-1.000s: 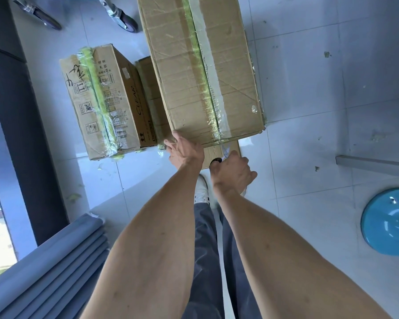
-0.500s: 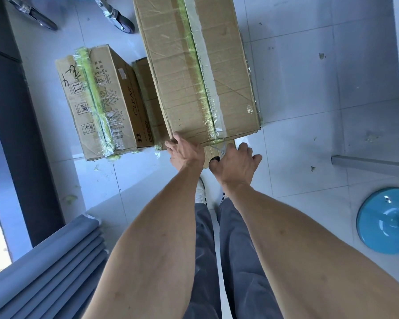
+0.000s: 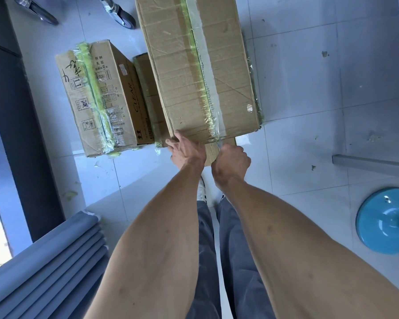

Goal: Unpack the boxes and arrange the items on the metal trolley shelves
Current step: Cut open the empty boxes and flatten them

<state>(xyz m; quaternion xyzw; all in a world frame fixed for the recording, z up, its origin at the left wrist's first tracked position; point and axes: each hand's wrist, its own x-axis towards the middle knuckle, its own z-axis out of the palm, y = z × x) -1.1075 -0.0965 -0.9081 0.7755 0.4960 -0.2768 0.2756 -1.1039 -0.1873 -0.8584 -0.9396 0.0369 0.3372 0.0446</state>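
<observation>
White tiled floor [image 3: 309,93], taped cardboard box [image 3: 101,97] (green tape), blue round base [image 3: 385,222]

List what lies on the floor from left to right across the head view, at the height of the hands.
Printed box → narrow box → left hand on the big taped box → right hand → grey metal bar.
</observation>
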